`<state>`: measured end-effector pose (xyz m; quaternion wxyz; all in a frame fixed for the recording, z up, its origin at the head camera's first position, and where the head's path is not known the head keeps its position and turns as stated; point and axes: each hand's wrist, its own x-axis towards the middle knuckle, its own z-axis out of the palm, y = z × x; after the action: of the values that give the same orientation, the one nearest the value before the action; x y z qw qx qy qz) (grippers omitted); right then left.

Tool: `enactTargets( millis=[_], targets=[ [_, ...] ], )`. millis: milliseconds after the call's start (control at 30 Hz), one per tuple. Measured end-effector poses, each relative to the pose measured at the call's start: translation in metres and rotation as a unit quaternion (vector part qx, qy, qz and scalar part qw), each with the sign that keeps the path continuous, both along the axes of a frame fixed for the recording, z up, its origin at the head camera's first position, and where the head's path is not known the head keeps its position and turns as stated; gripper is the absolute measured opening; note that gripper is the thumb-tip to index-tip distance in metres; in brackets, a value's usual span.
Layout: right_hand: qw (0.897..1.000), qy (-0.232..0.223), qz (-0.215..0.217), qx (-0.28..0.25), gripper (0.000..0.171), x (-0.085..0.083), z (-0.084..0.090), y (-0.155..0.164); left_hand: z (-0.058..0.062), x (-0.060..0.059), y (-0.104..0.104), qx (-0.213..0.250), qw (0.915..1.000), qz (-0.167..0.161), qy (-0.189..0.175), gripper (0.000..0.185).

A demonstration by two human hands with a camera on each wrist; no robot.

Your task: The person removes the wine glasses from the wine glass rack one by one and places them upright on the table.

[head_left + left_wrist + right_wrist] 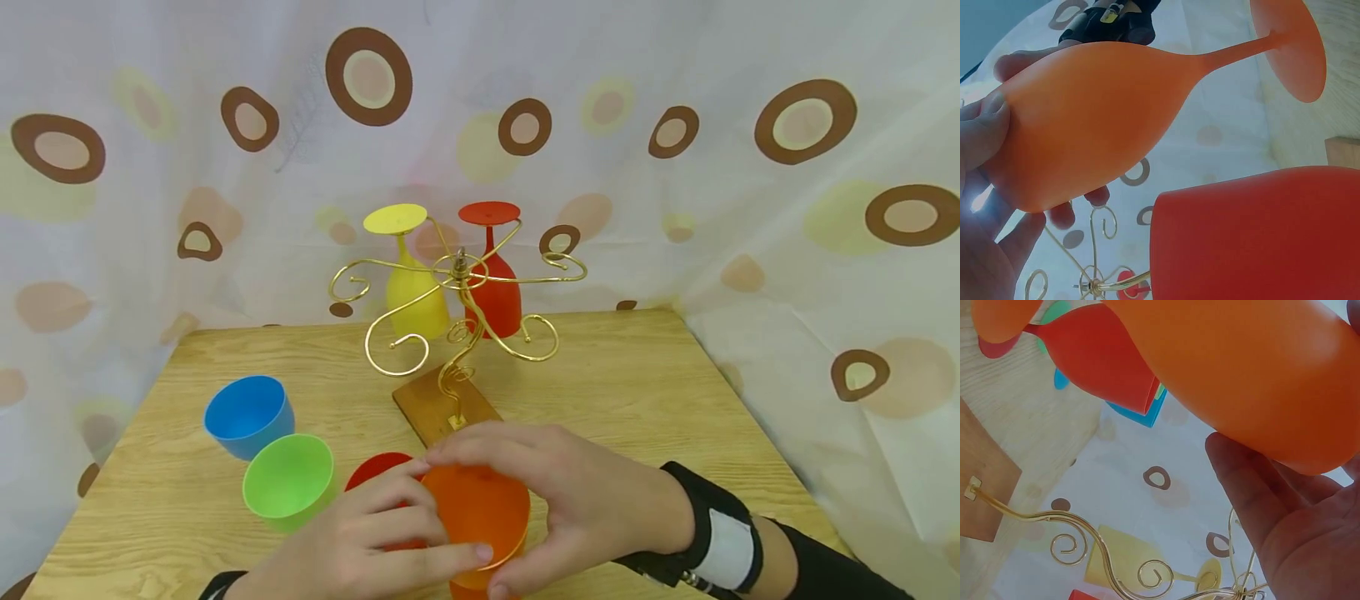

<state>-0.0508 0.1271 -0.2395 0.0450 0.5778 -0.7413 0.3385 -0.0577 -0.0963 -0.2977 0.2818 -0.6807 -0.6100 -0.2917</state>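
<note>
An orange wine glass (480, 508) stands upright near the table's front edge, its bowl between both hands. My left hand (367, 533) holds its left side at the rim; my right hand (577, 492) curves round the right side, thumb toward me. Its stem and foot show in the left wrist view, where the foot of the orange wine glass (1294, 50) appears close to or on the wood. Just left of it a red wine glass (378, 468) is partly hidden behind my left hand. In the right wrist view, my right fingers (1247, 469) touch the orange bowl.
A gold wire rack (461, 279) on a wooden base (420, 408) stands behind the hands. Yellow (416, 300) and red glasses (495, 292) hang upside down at its back. Green (288, 483) and blue glasses (251, 417) stand at the left on the table (637, 400).
</note>
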Motion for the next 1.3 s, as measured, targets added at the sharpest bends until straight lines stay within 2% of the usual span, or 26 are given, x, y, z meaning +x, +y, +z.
enactTargets(
  millis=[133, 267, 467, 567, 733, 1067, 1300],
  targets=[
    [1.000, -0.005, -0.010, -0.003, 0.064, 0.000, -0.002, -0.001, 0.002, -0.001, -0.001, 0.018, 0.9996, -0.016, -0.012, 0.033],
    [0.999, -0.017, -0.044, 0.009, 0.064, 0.000, -0.007, 0.004, 0.005, -0.001, -0.004, 0.057, 0.9977, -0.020, -0.030, 0.026],
    [0.990, -0.043, -0.120, 0.058, 0.081, -0.013, -0.030, 0.022, 0.007, -0.001, -0.019, 0.079, 0.9944, -0.002, -0.070, 0.027],
    [0.985, -0.041, -0.144, 0.087, 0.081, -0.023, -0.041, 0.032, 0.005, -0.004, -0.027, 0.093, 0.9939, -0.005, -0.059, 0.029],
    [0.979, -0.042, -0.162, 0.120, 0.078, -0.035, -0.053, 0.041, -0.002, -0.007, -0.038, 0.119, 0.9921, -0.002, -0.039, 0.028],
    [0.967, -0.047, -0.195, 0.155, 0.073, -0.045, -0.069, 0.045, -0.013, -0.003, -0.052, 0.109, 0.9901, 0.044, -0.077, 0.027],
    [0.963, -0.099, -0.198, 0.151, 0.075, -0.046, -0.075, 0.044, -0.014, -0.002, -0.055, 0.105, 0.9897, 0.052, -0.082, 0.026]
  ],
)
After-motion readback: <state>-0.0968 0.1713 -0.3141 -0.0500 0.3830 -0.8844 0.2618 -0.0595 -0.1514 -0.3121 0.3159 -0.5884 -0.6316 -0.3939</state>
